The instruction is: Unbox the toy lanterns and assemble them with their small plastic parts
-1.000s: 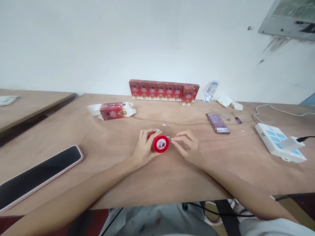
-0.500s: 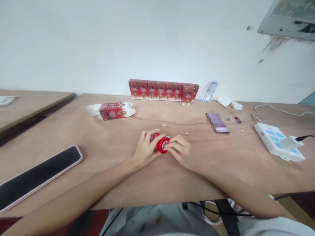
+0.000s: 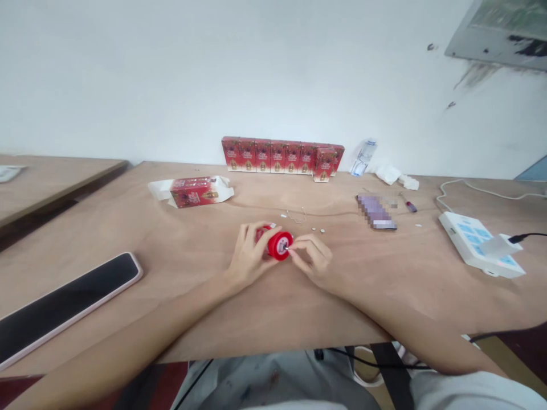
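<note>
My left hand (image 3: pixel 248 256) is wrapped round a small red object with a round base (image 3: pixel 270 245), which lies tilted with its underside turned toward my right hand. In the middle of that underside is a pale disc with a dark recess. The thumb and fingertips of my right hand (image 3: pixel 314 259) are pinched together at the edge of the recess, on something tiny and shiny that I cannot make out. Just beyond the hands, two small round discs (image 3: pixel 318 230) like button cells lie on the table, near a thin bent wire (image 3: pixel 296 217).
Several red printed boxes (image 3: pixel 277 156) stand against the wall. An opened red-and-white carton (image 3: pixel 194 192) lies at left, above a large phone (image 3: pixel 72 307). Rightward are a clear bottle (image 3: pixel 363 157), crumpled tissues (image 3: pixel 388 174), a purple phone (image 3: pixel 376 212), a screwdriver (image 3: pixel 410 205) and a power strip (image 3: pixel 474 242).
My right fingertips have drawn back slightly from the red object's underside, so its recess shows more. My left hand still holds the object, now shifted a little left and up.
</note>
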Demonstrator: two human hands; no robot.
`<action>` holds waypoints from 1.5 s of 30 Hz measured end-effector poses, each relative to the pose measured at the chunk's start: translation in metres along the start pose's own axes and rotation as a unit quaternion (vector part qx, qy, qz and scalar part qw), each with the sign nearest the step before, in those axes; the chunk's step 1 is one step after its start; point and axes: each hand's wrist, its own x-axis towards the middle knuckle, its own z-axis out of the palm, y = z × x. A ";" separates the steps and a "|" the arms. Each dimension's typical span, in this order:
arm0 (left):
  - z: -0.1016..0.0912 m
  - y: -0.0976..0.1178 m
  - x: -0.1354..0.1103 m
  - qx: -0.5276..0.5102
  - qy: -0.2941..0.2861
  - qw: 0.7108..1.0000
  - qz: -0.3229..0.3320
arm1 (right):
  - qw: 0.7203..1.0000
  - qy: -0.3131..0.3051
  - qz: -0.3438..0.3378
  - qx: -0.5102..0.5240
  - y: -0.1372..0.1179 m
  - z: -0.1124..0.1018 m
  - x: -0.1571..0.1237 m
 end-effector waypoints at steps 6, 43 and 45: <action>0.002 -0.012 -0.001 0.010 0.009 0.998 -0.062 | 0.963 0.047 0.204 0.167 0.013 0.005 -0.003; 0.002 -0.001 0.000 -0.045 0.011 0.995 -0.086 | 0.970 -0.039 0.141 -0.194 0.065 -0.020 0.003; 0.002 -0.001 0.001 -0.046 0.011 0.995 -0.089 | 0.948 -0.112 0.196 -0.224 0.084 -0.024 0.002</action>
